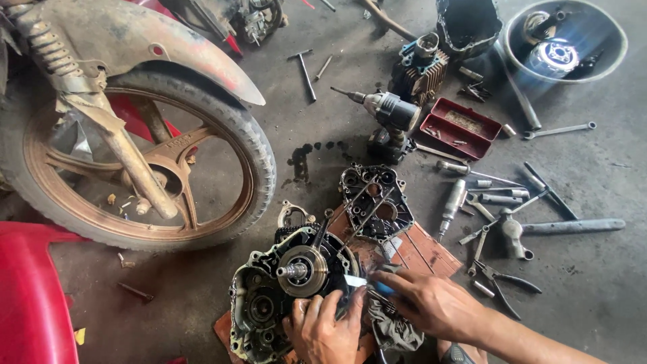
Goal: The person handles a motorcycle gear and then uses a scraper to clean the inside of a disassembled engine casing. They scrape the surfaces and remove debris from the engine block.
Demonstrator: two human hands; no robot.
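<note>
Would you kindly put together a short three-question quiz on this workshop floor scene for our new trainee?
1. True or false: the cordless drill lies between the red tray and the motorcycle wheel.
2. Which hand rests on the edge of the open engine case? A) left hand B) right hand
3. Fill in: the right hand holds a small ____-handled blade against the case.

Key
1. True.
2. A; the left hand steadies the case near its lower edge.
3. Blue; the tool has a pale blade and a blue grip.
</note>
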